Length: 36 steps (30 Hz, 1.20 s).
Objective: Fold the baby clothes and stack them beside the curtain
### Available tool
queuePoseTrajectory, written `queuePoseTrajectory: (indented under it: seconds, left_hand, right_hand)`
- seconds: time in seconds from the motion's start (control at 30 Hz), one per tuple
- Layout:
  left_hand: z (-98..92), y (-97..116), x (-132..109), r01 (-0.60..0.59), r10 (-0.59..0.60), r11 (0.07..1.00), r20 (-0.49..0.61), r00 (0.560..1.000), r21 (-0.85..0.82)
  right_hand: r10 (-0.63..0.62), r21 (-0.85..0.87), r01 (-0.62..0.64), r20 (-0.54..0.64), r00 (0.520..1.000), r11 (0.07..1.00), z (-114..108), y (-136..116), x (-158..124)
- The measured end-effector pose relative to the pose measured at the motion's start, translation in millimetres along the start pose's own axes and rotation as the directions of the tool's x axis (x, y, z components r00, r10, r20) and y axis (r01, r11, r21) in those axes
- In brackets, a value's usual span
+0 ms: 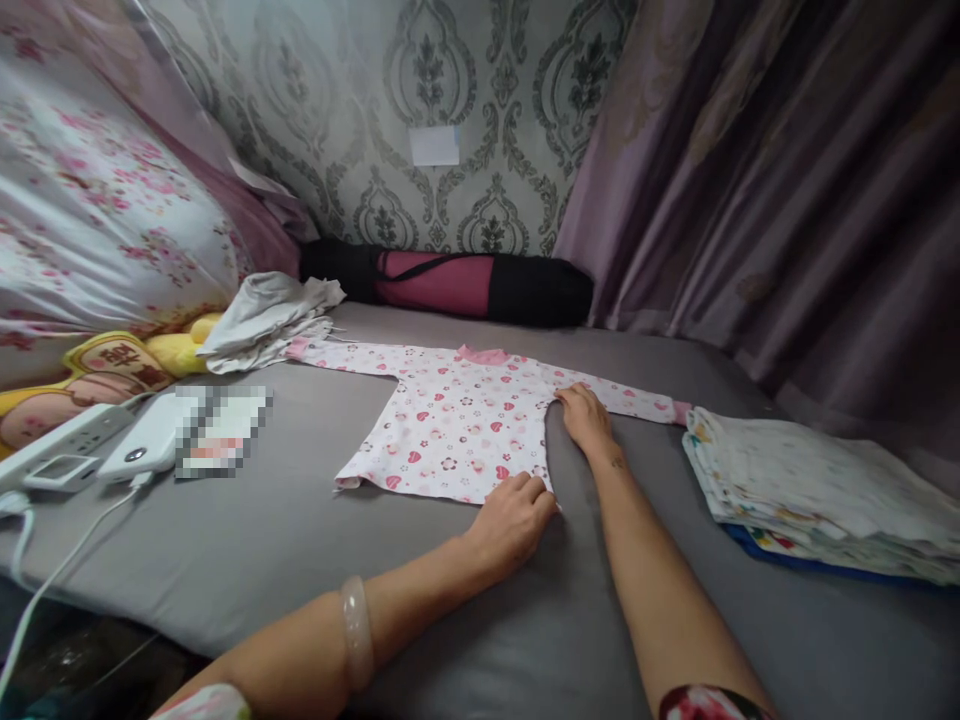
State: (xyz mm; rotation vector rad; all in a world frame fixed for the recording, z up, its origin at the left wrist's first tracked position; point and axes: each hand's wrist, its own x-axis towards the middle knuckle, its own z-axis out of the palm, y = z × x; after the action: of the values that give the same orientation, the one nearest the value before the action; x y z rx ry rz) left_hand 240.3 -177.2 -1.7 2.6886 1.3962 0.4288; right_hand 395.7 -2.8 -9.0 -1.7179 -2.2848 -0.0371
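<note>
Nearest: both forearms reach in over a gray-sheeted bed [300, 570], floral sleeve ends at the bottom edge, pale bangle [357, 635] on the left one. Left hand [519, 520] is narrow, fingers curled, gripping the near right hem corner of the shirt [457, 430]. Right hand [585, 415], a bit farther out, pinches the same shirt on its right side just under the sleeve. Shirt lies flat mid-bed, white with pink hearts and flowers, sleeves spread to both sides, pink collar [484, 355] at the far edge. Left of it: white cable [82, 550] plugged into a white device [142, 440], power strip [71, 440] beside that, plus a pixelated item [225, 430]. Right: folded cloth stack [810, 490]; right cuff ends at its edge, contact unclear. Far left: yellow plush item [180, 350] next to a light gray cloth [266, 315], left cuff up against the cloth. Behind: long black-and-maroon bag [442, 285] along the patterned wall [300, 120], purple curtain [690, 170] at right.
</note>
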Motion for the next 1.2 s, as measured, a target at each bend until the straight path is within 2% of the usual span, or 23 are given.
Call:
queuePoseTrajectory:
  seconds: [0.1, 0.17, 0.2, 0.23, 0.3, 0.33, 0.4, 0.53, 0.73, 1.03, 1.2]
  left_hand:
    - [2.3, 0.8, -0.7, 0.007, -0.008, 1.0, -0.042, 0.999, -0.014]
    - [5.5, 2.6, -2.6, -0.02, 0.017, 0.999, -0.059, 0.998, -0.048]
    - [7.2, 4.0, -4.2, -0.037, 0.033, 0.997, -0.065, 0.997, -0.063]
    - [8.6, 5.7, -6.3, -0.055, 0.05, 0.996, -0.072, 0.996, -0.074]
    - [10.0, 9.1, -11.3, -0.088, 0.082, 0.993, -0.08, 0.993, -0.078]
    - [9.8, 10.6, -13.7, -0.102, 0.096, 0.992, -0.076, 0.993, -0.076]
    - [8.0, 12.3, -17.5, -0.124, 0.121, 0.989, -0.043, 0.992, -0.079]
    - [1.3, 11.9, -19.5, -0.147, 0.151, 0.984, 0.029, 0.988, -0.098]
    - [-8.1, 12.5, -21.0, -0.136, 0.153, 0.981, 0.125, 0.98, -0.141]
    - [-11.5, 8.5, -24.7, -0.196, 0.21, 0.968, 0.079, 0.974, -0.158]
    - [-8.0, 4.4, -24.2, -0.258, 0.263, 0.954, 0.01, 0.965, -0.155]
  right_hand:
    - [0.003, -0.04, -0.003, -0.007, 1.0, 0.999, -12.5, -16.0, -4.6]
    - [-0.077, -0.003, 0.077, 0.026, 0.997, 0.997, -17.7, -36.3, -8.7]
    - [-0.159, 0.053, 0.155, 0.071, 0.985, 0.986, -18.6, -48.4, -11.4]
    - [-0.261, 0.13, 0.245, 0.124, 0.957, 0.961, -18.3, -61.1, -14.7]
    - [-0.411, 0.275, 0.346, 0.234, 0.881, 0.897, -14.6, -84.0, -22.3]
    - [-0.452, 0.317, 0.362, 0.285, 0.845, 0.877, -12.0, -92.7, -26.1]
    - [-0.476, 0.343, 0.364, 0.345, 0.809, 0.866, -6.3, -101.9, -31.7]
    - [-0.408, 0.269, 0.324, 0.368, 0.836, 0.907, 2.2, -93.7, -28.2]
    - [-0.279, 0.148, 0.24, 0.372, 0.885, 0.959, 11.8, -77.6, 6.0]
    - [-0.09, 0.033, 0.083, 0.365, 0.926, 0.996, 26.7, -82.9, 65.3]
    - [-0.017, -0.005, 0.019, 0.265, 0.964, 1.0, 38.6, -84.3, 76.9]
